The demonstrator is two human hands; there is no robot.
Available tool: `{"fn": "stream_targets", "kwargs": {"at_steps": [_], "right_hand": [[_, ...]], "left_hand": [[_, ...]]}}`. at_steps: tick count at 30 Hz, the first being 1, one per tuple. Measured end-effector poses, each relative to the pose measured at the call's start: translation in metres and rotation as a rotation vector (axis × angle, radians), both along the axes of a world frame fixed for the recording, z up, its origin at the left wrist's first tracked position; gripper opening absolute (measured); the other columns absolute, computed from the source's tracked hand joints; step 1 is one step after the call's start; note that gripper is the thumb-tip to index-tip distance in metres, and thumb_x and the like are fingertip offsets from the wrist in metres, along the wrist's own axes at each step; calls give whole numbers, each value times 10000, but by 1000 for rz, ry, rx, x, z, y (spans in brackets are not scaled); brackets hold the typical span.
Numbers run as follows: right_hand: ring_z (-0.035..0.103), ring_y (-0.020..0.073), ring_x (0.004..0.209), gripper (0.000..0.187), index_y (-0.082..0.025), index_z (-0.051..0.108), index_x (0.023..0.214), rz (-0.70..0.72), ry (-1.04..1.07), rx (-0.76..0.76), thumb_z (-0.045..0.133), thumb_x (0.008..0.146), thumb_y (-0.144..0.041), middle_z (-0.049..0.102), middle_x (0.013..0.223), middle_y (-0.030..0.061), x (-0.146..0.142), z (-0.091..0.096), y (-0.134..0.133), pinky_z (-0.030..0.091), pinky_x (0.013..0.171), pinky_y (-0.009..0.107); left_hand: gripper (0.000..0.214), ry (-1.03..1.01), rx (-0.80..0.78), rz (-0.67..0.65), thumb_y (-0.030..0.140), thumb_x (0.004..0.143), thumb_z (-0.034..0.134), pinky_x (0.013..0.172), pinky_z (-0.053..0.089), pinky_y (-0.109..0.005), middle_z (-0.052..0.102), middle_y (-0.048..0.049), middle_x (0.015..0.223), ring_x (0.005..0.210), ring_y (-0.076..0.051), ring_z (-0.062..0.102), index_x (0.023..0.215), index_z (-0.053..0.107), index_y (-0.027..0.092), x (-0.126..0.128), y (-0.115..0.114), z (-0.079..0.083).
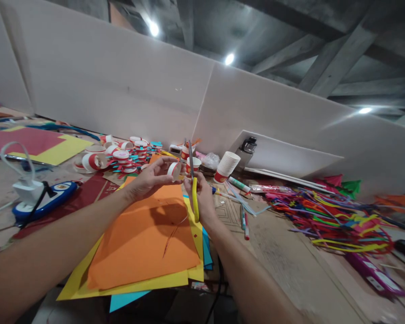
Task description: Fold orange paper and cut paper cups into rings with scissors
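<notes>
My left hand [150, 179] is closed on a small cut paper cup [174, 170], its white round bottom turned toward my right side. My right hand [202, 195] grips yellow-handled scissors [195, 198], with the dark blades pointing up. The cup piece and the scissors are close together, but I cannot tell whether they touch. Below both hands lies orange paper [145, 243] on top of yellow sheets [121, 288], with blue paper [128, 300] sticking out underneath. Just behind the scissors is a paper cup [195, 163].
Cut cup pieces [121, 155] cluster at the back left. A stack of paper cups [227, 166] leans near a bottle [246, 152]. Colourful pipe cleaners [337, 220] pile up at right. Markers [245, 225] lie on the cardboard. A blue power strip [45, 200] sits at left.
</notes>
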State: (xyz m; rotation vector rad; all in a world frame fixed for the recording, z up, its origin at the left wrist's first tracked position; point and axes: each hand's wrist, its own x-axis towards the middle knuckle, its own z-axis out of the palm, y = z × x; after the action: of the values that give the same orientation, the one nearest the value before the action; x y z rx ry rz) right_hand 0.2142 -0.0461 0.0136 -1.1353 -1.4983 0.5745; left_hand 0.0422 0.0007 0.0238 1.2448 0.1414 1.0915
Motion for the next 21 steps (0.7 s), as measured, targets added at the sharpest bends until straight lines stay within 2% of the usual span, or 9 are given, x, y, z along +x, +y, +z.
{"fn": "stream_targets", "kwargs": {"at_steps": [4,7,9,14,18,21], "right_hand": [[610,174,799,280,-203,579,1043,-36,-68,27,578,837,-393,673,899,30,0,7,-5,483,737,291],[607,182,801,264,-202,591,1027,-88,-142,63,567,842,-389,677,908,35,-1,14,-10,477,741,298],[605,186,804,269,-197,596,1029,-106,-191,66,563,843,-389,676,915,42,0,16,-11,473,741,300],[600,185,859,280,-189,583,1072,-90,-192,63,555,849,-357,664,960,54,-1,12,-8,471,786,306],[601,168,818,267,-190,564,1045,-45,-1,58,574,829,-347,656,935,42,-6,12,-8,483,754,295],[576,132,693,257,-207,544,1013,11,177,53,597,815,-362,624,835,5,-10,13,-8,480,649,259]], "left_hand": [[340,8,-86,-56,299,814,665,744,562,-367,636,-107,1146,1011,-252,631,1135,596,208,-3,-2,4],[304,-10,-86,-20,349,828,644,620,525,-273,651,-102,1078,863,-196,642,1088,626,194,-2,-4,8],[311,-22,-83,3,363,817,659,581,503,-248,653,-97,1041,791,-166,623,1073,643,188,-1,-5,9],[411,-41,-86,16,341,756,738,628,510,-245,634,-92,1113,844,-163,605,1125,625,203,-1,-4,9],[547,-3,-30,83,193,669,804,786,503,-255,602,-91,1236,1031,-189,592,1173,593,216,-2,-2,6],[541,30,30,143,119,647,804,855,478,-247,630,-73,1192,1061,-175,591,1141,607,217,-2,2,1]]}}
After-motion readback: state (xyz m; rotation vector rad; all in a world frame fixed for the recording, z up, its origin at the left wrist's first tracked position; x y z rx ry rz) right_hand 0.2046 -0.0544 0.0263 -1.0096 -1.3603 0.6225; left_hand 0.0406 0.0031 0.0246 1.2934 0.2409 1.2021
